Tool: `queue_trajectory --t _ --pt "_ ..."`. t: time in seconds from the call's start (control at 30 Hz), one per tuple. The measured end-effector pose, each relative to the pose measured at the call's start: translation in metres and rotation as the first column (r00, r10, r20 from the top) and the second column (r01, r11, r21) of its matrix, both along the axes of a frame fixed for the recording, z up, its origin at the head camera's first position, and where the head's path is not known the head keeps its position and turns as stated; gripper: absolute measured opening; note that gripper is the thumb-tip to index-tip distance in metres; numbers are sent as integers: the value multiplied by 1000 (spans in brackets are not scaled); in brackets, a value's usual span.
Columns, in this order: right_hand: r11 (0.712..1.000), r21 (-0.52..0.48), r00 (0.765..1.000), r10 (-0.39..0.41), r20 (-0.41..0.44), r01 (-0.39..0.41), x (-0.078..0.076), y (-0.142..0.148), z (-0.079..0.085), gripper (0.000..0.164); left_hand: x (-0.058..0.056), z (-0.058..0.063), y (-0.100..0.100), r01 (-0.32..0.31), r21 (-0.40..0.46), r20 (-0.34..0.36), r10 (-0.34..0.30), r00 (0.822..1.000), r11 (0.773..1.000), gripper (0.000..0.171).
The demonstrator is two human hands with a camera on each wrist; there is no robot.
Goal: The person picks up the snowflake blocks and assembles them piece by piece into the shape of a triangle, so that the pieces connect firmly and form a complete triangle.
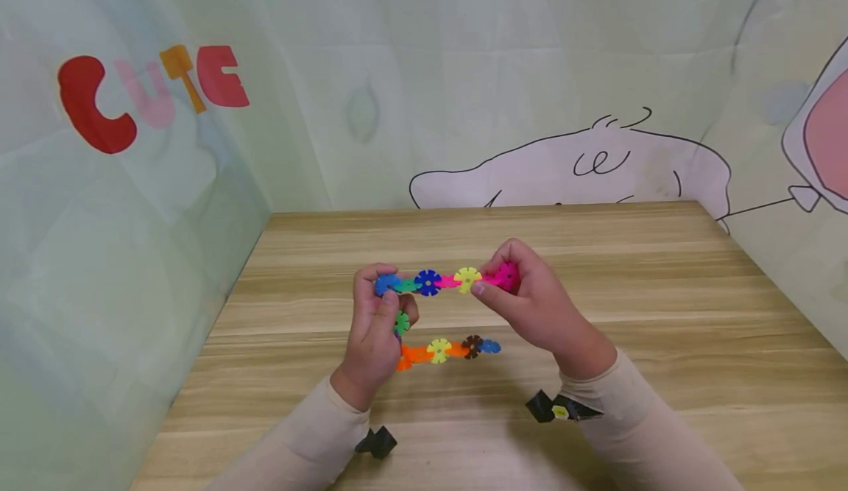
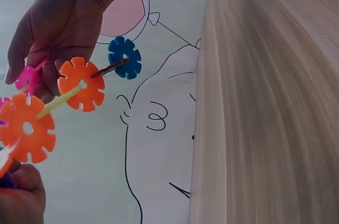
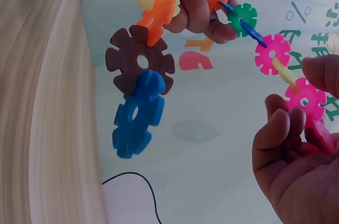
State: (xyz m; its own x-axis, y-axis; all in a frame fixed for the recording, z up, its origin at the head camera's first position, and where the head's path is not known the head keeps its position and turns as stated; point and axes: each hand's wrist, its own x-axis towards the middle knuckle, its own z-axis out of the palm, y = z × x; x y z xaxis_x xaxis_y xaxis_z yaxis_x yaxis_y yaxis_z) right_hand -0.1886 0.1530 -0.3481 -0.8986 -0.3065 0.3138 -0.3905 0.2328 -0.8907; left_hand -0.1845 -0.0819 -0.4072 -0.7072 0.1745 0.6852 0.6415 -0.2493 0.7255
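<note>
Plastic notched snowflake discs are slotted together into one long chain, held up above the table. My left hand [image 1: 371,340] grips its left side, around a blue disc [image 1: 386,283] and a green disc [image 1: 402,322]. At the upper row's right end my right hand [image 1: 546,311] pinches the chain near a pink disc [image 1: 509,276]. Between the hands run a dark blue disc [image 1: 428,283] and a yellow disc [image 1: 467,280]. The lower row hangs free at its right end, with orange pieces [image 1: 419,354], a brown disc [image 3: 119,57] and a blue end disc [image 3: 139,113]. My left fingers hide part of the bend.
Below the hands lies the wood-grain table [image 1: 298,417]. A pale printed curtain [image 1: 318,108] with cartoon drawings stands behind it and along both sides. Black wrist devices [image 1: 380,442] sit on both sleeves.
</note>
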Motion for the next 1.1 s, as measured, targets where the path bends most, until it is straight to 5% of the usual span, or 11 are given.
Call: queue_trajectory --t 0.9,1.1 --pt "996 -85 999 -35 -30 32 -1 -8 -8 22 2 0 2 14 -27 -23 -14 1000 1000 39" --pt "996 -93 1000 -10 13 11 -4 -4 -7 39 2 0 0 -17 -18 2 17 1000 1000 34"
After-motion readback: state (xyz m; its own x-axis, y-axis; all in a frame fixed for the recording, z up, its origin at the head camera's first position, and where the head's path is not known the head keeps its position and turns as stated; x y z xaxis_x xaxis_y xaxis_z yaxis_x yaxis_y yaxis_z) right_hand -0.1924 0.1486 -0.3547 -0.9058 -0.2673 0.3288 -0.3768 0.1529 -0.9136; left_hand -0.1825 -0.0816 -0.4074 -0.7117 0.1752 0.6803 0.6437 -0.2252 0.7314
